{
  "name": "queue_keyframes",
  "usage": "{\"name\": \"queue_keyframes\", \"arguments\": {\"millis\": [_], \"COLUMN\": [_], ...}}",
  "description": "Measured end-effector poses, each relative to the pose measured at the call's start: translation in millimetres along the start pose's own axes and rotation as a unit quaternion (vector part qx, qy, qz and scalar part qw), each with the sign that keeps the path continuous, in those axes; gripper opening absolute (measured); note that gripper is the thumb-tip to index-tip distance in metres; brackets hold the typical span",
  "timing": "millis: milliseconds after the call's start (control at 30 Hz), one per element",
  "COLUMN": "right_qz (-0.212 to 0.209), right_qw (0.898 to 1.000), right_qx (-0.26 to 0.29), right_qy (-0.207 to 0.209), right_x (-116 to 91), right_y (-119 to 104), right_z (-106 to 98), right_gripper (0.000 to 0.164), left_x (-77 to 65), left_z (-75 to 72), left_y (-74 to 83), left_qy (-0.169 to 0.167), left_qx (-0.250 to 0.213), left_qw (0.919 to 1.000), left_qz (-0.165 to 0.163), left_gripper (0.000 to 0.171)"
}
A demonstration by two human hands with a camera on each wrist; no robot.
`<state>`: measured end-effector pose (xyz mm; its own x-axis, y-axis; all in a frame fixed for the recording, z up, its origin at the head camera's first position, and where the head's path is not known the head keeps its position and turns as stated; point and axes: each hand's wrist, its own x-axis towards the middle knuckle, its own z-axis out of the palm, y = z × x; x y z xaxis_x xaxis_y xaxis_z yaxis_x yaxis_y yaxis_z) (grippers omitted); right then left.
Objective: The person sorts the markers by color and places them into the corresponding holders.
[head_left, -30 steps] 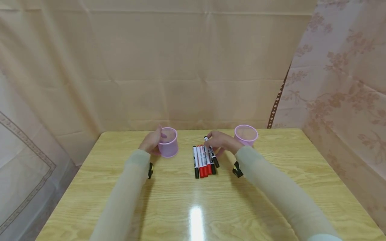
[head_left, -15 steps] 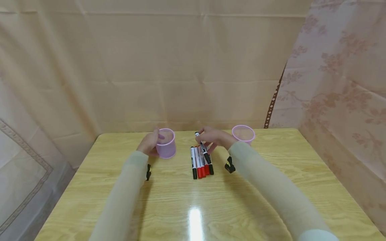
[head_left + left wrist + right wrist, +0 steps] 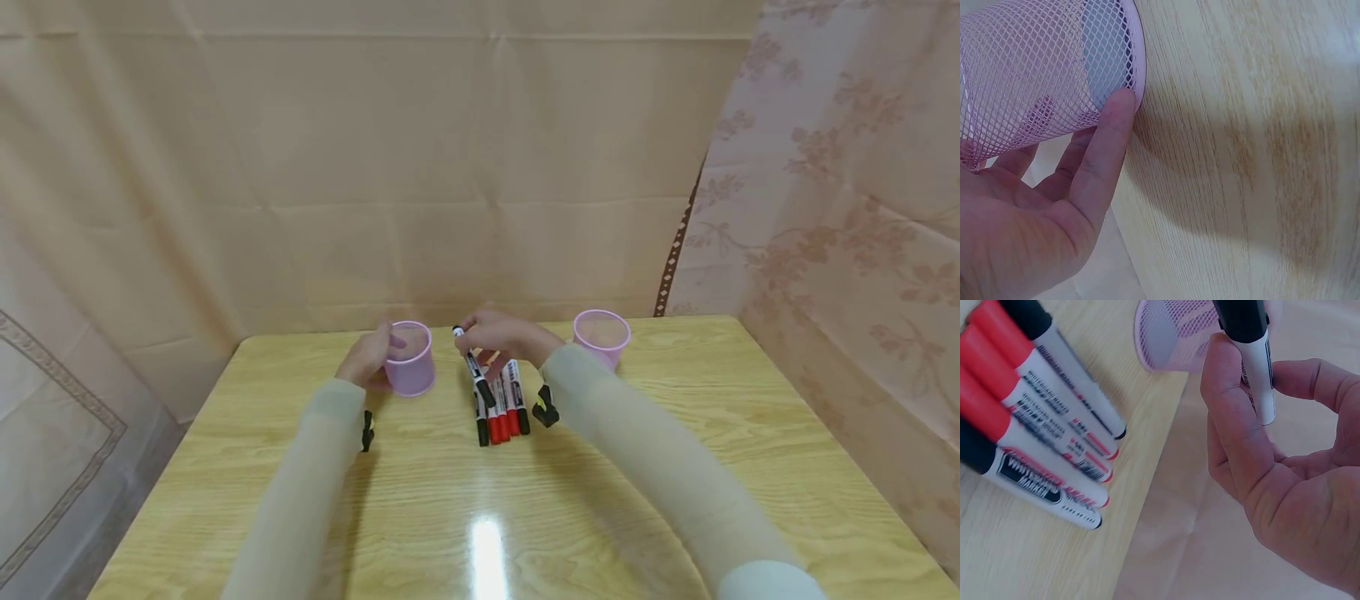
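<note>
On the left of the table, my left hand grips a pink mesh pen holder by its near side, thumb inside the rim. In the left wrist view its fingers lie along the mesh wall, one fingertip by the base. My right hand pinches a black-capped whiteboard marker between thumb and fingers, cap end pointing down toward me in the head view. It is raised over a row of white markers with red and black caps, partly covering them.
A second pink mesh pen holder stands at the right rear, beyond my right forearm. The wooden table ends at a beige curtain behind. A patterned cloth hangs on the right.
My right hand has lifted the black-capped marker from the right end of the row and carried it left toward the held pen holder. My left hand keeps its grip.
</note>
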<state>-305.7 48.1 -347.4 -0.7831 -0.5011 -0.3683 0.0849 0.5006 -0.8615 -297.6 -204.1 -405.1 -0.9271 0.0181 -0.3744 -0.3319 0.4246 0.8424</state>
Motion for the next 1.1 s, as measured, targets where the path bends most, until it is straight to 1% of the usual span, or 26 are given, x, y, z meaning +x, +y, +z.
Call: {"name": "queue_keyframes", "arguments": {"millis": [167, 233, 333, 567, 633, 733, 933, 1100], "right_qz": [0.008, 0.009, 0.008, -0.001, -0.004, -0.01, -0.023, -0.027], "right_qw": [1.0, 1.0, 1.0, 0.999, 0.998, 0.997, 0.992, 0.986], "right_qx": [0.011, 0.015, 0.026, 0.054, 0.067, 0.079, 0.121, 0.162], "right_qy": [0.003, 0.001, -0.002, -0.004, -0.003, 0.003, 0.011, 0.035], "right_x": [3.2, 5.2, 8.0, 12.7, 14.5, 17.3, 23.8, 31.0], "right_y": [-7.4, -9.2, -11.8, -17.5, -18.5, -20.2, -24.2, -22.3], "right_z": [4.8, 5.9, 8.0, 12.8, 13.4, 14.5, 20.4, 24.8], "right_gripper": [0.053, 0.058, 0.059, 0.05, 0.05, 0.053, 0.056, 0.061], "left_x": [0.0, 0.2, -0.1, -2.4, -2.2, -1.3, 0.1, -0.1], "left_z": [0.2, -0.1, -0.4, 1.3, 2.1, 2.9, 1.2, 0.6], "left_y": [-0.4, -1.2, -2.2, 0.1, 0.7, 1.1, -0.9, -2.1], "left_qy": [0.001, -0.001, 0.0, -0.002, -0.002, -0.003, -0.001, -0.006], "left_qx": [0.002, 0.004, 0.007, 0.001, -0.002, -0.007, -0.006, -0.005], "left_qw": [1.0, 1.0, 1.0, 1.0, 1.0, 1.0, 1.0, 1.0], "left_qz": [-0.004, -0.004, -0.005, -0.003, -0.004, -0.004, -0.002, 0.003], "left_gripper": [0.077, 0.078, 0.079, 0.079, 0.079, 0.079, 0.078, 0.08]}}
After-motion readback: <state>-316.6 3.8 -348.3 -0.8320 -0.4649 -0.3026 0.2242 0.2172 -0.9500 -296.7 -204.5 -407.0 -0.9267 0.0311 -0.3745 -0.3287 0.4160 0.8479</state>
